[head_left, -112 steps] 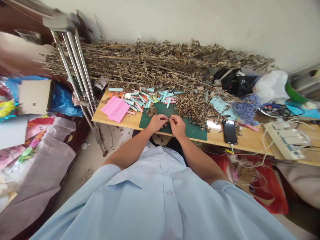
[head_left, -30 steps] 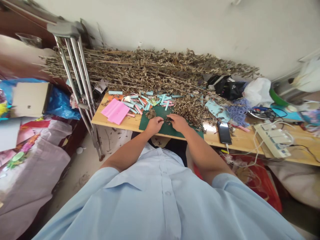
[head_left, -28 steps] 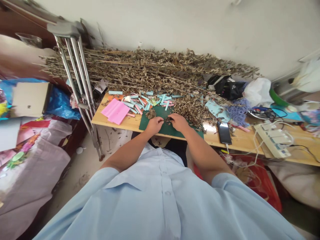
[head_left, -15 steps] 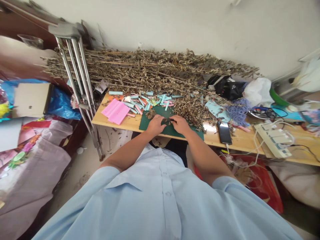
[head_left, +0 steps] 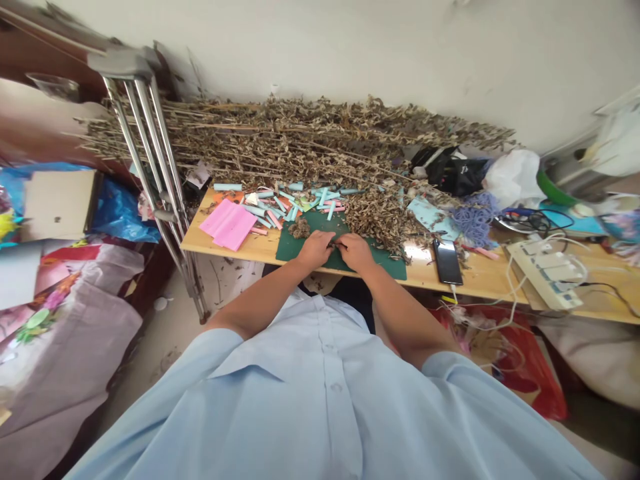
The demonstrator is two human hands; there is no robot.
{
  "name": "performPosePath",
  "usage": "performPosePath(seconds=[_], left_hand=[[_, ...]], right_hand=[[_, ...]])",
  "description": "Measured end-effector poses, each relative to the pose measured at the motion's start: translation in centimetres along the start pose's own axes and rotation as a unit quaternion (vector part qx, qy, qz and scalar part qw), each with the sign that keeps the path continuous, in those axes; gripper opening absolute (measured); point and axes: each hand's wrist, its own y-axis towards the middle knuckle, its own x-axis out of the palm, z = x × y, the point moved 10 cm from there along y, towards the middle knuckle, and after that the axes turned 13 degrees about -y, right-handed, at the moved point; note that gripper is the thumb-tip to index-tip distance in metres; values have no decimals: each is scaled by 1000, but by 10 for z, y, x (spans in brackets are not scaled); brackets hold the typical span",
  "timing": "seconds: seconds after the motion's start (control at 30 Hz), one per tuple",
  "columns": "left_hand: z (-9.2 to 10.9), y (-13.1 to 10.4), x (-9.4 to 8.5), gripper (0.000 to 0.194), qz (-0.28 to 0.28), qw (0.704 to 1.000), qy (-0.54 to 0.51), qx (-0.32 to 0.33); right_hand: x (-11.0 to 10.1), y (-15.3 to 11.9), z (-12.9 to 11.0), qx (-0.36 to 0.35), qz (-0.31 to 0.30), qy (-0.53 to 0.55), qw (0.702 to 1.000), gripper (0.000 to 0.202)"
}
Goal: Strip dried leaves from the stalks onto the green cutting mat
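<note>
Over the green cutting mat (head_left: 290,248), my left hand (head_left: 317,249) and my right hand (head_left: 355,252) meet almost fingertip to fingertip. Both are closed in a pinch around a small dark bit of dried leaf, mostly hidden by the fingers. A small clump of crumbled dried leaf (head_left: 299,229) lies on the mat just beyond my left hand. Past my right hand, a larger heap of dried leaves (head_left: 380,220) spreads over the mat's right side. Several short blue and pink paper rolls (head_left: 270,212) are scattered behind the mat, beside pink paper sheets (head_left: 227,223).
Long dried leafy stalks (head_left: 280,133) lie along the wall. Metal crutches (head_left: 150,133) lean at the left. On the right are a phone (head_left: 447,262) on a cable, purple yarn (head_left: 474,220), a white bag (head_left: 513,179) and a power strip (head_left: 545,273).
My hands have drawn together, closing the gap between their fingertips. More of the leaf clump behind my left hand shows. The whole view has shifted slightly.
</note>
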Motion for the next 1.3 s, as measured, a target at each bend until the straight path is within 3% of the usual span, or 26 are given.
performPosePath(seconds=[0.4,0.6,0.87,1.03,1.3], left_hand=[[1,-3,-4,51,5,1000,-14,-19],[0,-12,-16,55,34,999,5,-4],[2,-7,-7,24,-12,997,73,-2],[1,-6,-5,21,-21,997,76,-15],[4,-10,-11,35,-2,999,40,-14]], right_hand=[[-6,-16,4,79,40,9,996,24],[-8,-22,-1,118,32,-69,990,25],[2,-15,-7,97,-1,-88,991,16],[1,-13,-9,77,-7,-92,993,17],[-2,-13,-7,75,7,-66,995,18]])
